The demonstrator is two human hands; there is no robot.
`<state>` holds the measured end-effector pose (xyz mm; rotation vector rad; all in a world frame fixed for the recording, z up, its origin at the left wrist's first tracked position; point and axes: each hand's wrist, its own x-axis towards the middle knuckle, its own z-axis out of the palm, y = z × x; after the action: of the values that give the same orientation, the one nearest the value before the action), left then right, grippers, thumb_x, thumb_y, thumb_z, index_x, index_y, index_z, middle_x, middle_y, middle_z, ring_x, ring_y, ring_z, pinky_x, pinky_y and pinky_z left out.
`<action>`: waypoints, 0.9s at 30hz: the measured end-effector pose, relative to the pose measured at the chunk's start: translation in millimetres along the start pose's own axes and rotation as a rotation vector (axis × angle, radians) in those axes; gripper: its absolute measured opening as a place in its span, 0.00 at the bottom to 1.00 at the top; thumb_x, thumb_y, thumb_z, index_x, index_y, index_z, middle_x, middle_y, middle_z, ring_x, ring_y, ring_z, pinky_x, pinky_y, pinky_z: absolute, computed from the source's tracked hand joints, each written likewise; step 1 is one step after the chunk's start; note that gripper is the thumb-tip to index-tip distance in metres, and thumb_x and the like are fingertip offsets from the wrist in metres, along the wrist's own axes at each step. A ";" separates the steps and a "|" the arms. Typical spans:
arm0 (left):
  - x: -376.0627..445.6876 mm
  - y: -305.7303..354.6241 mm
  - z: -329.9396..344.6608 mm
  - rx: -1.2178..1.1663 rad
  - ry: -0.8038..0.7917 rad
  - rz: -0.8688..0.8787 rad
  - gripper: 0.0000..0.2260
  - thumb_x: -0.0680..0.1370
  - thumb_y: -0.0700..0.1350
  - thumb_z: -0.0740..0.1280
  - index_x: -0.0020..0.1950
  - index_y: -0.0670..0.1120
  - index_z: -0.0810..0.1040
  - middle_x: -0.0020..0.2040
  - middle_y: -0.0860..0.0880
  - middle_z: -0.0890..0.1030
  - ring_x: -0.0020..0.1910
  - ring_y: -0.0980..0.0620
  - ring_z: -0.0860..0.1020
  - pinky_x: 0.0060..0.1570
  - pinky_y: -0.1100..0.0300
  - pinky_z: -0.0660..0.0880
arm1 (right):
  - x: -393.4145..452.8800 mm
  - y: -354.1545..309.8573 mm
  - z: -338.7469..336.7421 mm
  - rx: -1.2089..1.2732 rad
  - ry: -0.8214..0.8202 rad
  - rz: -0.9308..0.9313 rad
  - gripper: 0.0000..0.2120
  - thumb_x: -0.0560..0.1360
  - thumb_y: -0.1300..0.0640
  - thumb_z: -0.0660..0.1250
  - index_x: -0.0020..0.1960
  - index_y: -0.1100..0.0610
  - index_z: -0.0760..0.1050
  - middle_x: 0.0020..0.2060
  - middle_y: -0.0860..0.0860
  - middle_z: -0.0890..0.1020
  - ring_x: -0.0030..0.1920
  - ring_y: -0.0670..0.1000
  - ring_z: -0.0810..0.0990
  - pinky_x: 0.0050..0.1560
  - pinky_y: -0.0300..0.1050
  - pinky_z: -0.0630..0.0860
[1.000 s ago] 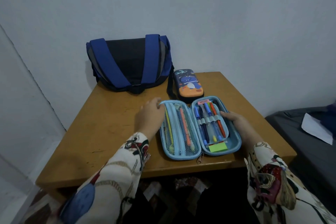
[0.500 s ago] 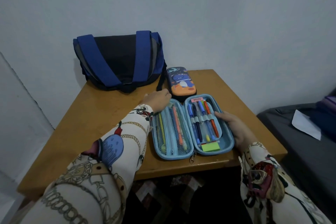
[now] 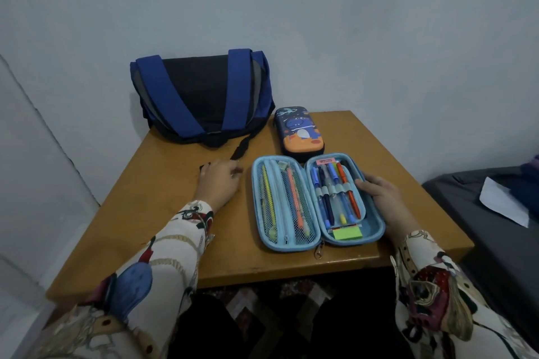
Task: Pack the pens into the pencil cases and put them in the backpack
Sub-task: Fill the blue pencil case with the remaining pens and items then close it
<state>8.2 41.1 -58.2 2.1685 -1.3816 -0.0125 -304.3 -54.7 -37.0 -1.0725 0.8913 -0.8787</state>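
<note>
The light-blue pencil case (image 3: 318,201) lies open near the table's (image 3: 163,213) front edge, pens (image 3: 335,192) already under its elastic loops. The right hand (image 3: 382,198) grips its right rim; the left hand (image 3: 220,183) rests loosely curled and empty on the table. Zipping and loading the backpack (image 3: 201,96), far left, remain; the dinosaur case (image 3: 299,132) is closed.

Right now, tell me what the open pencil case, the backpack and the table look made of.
Open pencil case: seemingly moulded foam shell, matte light blue, with mesh pocket and zip.
Backpack: woven fabric, dull blue and black, sagging softly.
Table: wood or wood laminate, brown with a slight sheen; which one is unclear.
</note>
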 end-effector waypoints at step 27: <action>-32.7 12.7 -5.6 0.145 -0.004 0.318 0.18 0.82 0.54 0.58 0.43 0.45 0.80 0.43 0.55 0.70 0.50 0.54 0.66 0.63 0.53 0.60 | -74.1 -23.2 124.2 -1.586 -0.313 -0.007 0.10 0.73 0.53 0.71 0.38 0.56 0.72 0.34 0.50 0.75 0.39 0.52 0.78 0.34 0.42 0.72</action>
<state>-16.0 67.1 -56.9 2.0364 -1.7629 0.2091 -222.5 49.3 25.9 -2.4459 1.2828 0.2140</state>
